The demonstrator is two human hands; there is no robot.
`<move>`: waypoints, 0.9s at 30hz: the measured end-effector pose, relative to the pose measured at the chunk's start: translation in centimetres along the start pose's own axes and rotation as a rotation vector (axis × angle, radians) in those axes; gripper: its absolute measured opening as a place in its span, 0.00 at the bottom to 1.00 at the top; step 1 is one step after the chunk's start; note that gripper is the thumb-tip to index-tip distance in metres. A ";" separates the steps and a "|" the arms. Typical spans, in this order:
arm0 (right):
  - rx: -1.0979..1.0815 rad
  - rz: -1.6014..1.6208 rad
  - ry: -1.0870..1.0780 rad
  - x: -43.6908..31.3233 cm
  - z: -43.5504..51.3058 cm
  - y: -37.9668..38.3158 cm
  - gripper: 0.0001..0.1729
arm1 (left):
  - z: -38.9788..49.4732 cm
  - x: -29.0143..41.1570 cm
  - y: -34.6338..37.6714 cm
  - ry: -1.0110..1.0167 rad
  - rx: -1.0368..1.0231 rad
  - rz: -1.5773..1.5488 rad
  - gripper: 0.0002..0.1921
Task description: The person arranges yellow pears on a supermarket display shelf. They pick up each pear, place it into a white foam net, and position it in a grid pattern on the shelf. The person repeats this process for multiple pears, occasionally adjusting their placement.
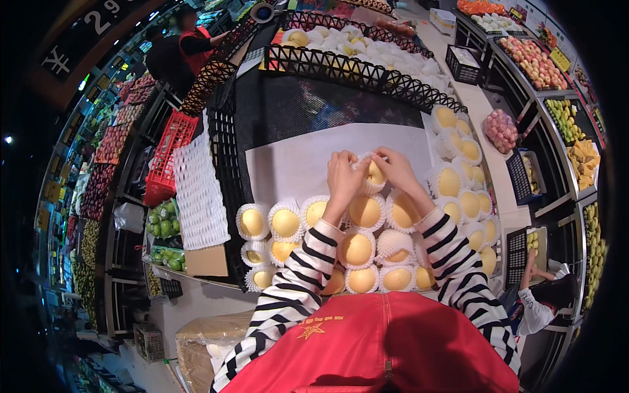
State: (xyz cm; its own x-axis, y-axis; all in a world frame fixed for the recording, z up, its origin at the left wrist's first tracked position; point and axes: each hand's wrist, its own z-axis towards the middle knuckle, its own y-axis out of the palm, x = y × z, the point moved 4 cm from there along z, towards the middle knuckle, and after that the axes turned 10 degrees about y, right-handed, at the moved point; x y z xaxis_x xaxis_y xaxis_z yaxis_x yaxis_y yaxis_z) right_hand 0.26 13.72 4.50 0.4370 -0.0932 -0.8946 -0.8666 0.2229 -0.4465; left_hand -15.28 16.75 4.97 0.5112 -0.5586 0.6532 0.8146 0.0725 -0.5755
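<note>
Both of my hands hold one yellow pear-like fruit (375, 175) in a white foam net, above the rows nearest me. My left hand (344, 174) grips the net's left side, and my right hand (394, 167) grips its upper right side. Beneath my hands and forearms, several rows of yellow fruit in foam nets (357, 249) lie on the display. More netted fruit (449, 182) is stacked along the right side. A white paper sheet (295, 159) covers the display surface beyond the front rows. My sleeves hide part of the fruit.
A black lattice divider (228, 162) borders the left side, with a white foam net sheet (199, 189) and a red crate (172, 147) beyond it. Netted fruit fills a black-fenced section (344, 42) at the back. A person in red (194, 46) stands back left; another person (538, 307) is low at right.
</note>
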 end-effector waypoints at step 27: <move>-0.304 0.477 0.284 5.9 -0.5 -1.3 0.18 | -1.9 -5.2 0.6 -0.461 -0.277 -0.773 0.08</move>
State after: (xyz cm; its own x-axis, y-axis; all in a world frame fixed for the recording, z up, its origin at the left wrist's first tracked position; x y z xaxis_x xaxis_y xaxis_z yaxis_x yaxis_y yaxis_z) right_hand 3.84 12.38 -0.17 -0.0587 -0.3145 -0.9474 -0.9983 0.0213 0.0548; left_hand -18.02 18.12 0.29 -0.0381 0.0167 0.9991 0.9092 -0.4143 0.0415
